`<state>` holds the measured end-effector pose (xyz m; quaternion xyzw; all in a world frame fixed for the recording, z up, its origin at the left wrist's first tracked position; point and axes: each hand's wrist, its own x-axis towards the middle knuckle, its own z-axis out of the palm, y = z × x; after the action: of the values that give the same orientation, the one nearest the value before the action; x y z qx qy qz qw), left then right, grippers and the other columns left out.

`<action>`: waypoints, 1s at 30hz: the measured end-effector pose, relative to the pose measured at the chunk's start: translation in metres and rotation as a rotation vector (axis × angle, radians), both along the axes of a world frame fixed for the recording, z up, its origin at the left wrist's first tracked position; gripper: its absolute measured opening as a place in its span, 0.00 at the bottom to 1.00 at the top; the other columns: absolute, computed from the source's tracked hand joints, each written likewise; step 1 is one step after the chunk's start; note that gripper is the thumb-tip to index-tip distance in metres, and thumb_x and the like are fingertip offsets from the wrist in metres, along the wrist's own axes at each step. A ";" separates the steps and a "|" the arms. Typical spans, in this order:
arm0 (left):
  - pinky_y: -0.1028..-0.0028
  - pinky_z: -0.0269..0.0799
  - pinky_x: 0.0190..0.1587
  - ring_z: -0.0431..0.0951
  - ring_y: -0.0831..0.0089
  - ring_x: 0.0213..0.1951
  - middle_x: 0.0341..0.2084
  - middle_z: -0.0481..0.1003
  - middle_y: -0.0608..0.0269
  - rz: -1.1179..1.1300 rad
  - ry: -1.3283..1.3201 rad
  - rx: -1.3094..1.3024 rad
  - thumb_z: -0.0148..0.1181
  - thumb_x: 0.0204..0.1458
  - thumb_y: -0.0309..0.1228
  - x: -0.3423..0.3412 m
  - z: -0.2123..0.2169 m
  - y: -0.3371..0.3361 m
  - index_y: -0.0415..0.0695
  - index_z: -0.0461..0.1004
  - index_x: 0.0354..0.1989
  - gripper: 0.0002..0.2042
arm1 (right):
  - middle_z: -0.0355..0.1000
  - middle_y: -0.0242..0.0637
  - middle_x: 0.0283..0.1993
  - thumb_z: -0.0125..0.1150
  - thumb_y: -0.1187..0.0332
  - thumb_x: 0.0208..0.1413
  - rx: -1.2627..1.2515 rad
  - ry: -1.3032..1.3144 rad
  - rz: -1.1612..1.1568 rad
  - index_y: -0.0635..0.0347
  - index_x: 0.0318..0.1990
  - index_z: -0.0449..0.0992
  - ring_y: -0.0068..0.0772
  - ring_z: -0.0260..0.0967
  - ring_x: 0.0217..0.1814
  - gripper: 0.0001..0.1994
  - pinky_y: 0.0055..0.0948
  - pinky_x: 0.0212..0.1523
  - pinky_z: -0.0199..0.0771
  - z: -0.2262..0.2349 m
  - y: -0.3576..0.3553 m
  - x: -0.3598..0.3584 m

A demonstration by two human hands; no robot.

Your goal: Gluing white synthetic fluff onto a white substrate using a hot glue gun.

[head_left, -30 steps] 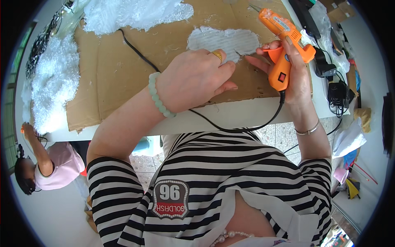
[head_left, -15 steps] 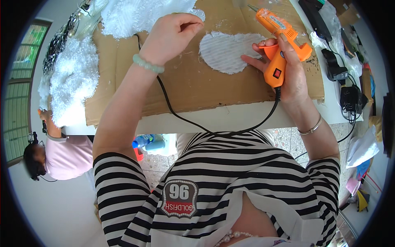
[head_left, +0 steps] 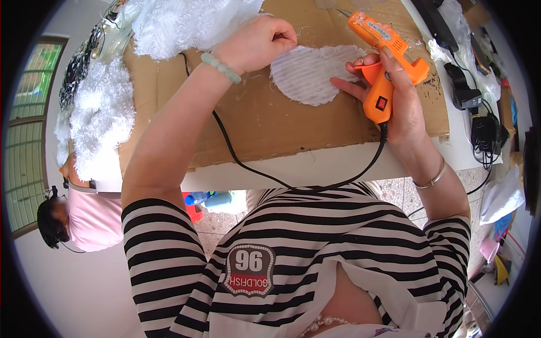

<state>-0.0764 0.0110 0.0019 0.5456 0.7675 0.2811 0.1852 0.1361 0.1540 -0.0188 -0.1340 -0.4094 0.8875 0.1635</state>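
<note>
An orange hot glue gun (head_left: 381,93) with a black cord is gripped in my right hand (head_left: 407,107), its nozzle pointing up and to the left. Some of that hand's fingers reach over the right end of a white, ribbed, rounded fabric piece (head_left: 313,76) with frayed edges, lying flat on the cardboard. My left hand (head_left: 258,42) is closed in a pinch, its fingertips at the upper left edge of the fabric piece. What sits between those fingertips, if anything, is too small to make out.
A sheet of cardboard (head_left: 253,124) covers the white table (head_left: 338,163). White fluffy material lies in heaps at the back (head_left: 186,28) and left (head_left: 104,107). Black power adapters (head_left: 483,135) stand at the right edge. The gun's cord loops across the front. Another person (head_left: 93,219) is at far left.
My left hand has moved right and slightly down, still pinched, toward the fabric's upper left edge. The glue gun stays almost where it was in my right hand.
</note>
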 end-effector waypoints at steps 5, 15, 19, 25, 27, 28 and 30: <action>0.67 0.69 0.37 0.72 0.60 0.31 0.24 0.72 0.60 -0.160 0.386 0.292 0.56 0.46 0.22 0.019 -0.001 -0.011 0.39 0.69 0.25 0.02 | 0.71 0.36 0.36 0.49 0.57 0.61 -0.015 -0.025 -0.008 0.60 0.35 0.72 0.31 0.70 0.44 0.14 0.52 0.54 0.70 0.001 0.000 0.000; 0.64 0.68 0.41 0.72 0.61 0.35 0.26 0.72 0.61 -0.255 0.477 0.462 0.54 0.48 0.24 0.027 -0.003 -0.022 0.41 0.70 0.28 0.01 | 0.71 0.36 0.36 0.49 0.58 0.61 0.011 -0.043 -0.026 0.60 0.35 0.72 0.32 0.70 0.44 0.14 0.50 0.54 0.70 0.003 -0.003 0.000; 0.64 0.68 0.40 0.72 0.58 0.36 0.26 0.74 0.60 -0.104 0.258 0.407 0.54 0.50 0.26 0.034 -0.005 -0.021 0.42 0.69 0.35 0.05 | 0.67 0.34 0.38 0.50 0.61 0.61 -0.027 -0.033 -0.020 0.63 0.37 0.71 0.34 0.69 0.45 0.12 0.48 0.50 0.74 0.004 -0.003 0.000; 0.65 0.68 0.41 0.73 0.59 0.36 0.26 0.75 0.60 -0.221 0.339 0.396 0.53 0.50 0.25 0.040 -0.007 -0.022 0.43 0.69 0.39 0.08 | 0.69 0.34 0.37 0.49 0.60 0.61 -0.017 -0.019 -0.005 0.61 0.36 0.71 0.32 0.69 0.44 0.13 0.49 0.53 0.71 0.004 -0.003 0.000; 0.64 0.67 0.42 0.73 0.59 0.36 0.26 0.75 0.60 -0.240 0.439 0.393 0.53 0.50 0.25 0.042 -0.008 -0.023 0.43 0.69 0.39 0.08 | 0.70 0.35 0.36 0.48 0.58 0.61 0.002 -0.035 -0.007 0.61 0.35 0.71 0.31 0.70 0.44 0.14 0.50 0.56 0.69 0.006 -0.004 0.000; 0.63 0.67 0.44 0.73 0.59 0.37 0.26 0.75 0.60 -0.225 0.369 0.388 0.52 0.50 0.25 0.042 -0.007 -0.024 0.43 0.69 0.39 0.08 | 0.70 0.35 0.36 0.48 0.58 0.61 -0.003 -0.043 -0.011 0.61 0.35 0.71 0.31 0.70 0.44 0.14 0.50 0.56 0.69 0.006 -0.004 0.000; 0.63 0.66 0.46 0.73 0.59 0.38 0.26 0.75 0.61 -0.212 0.299 0.384 0.52 0.50 0.24 0.044 -0.004 -0.023 0.43 0.69 0.39 0.08 | 0.70 0.35 0.36 0.48 0.58 0.61 -0.008 -0.052 -0.018 0.61 0.36 0.71 0.32 0.70 0.44 0.14 0.50 0.55 0.70 0.006 -0.004 0.000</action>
<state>-0.0320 -0.0121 -0.0016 0.6834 0.6577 0.3169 -0.0085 0.1366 0.1503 -0.0132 -0.1615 -0.4086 0.8839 0.1601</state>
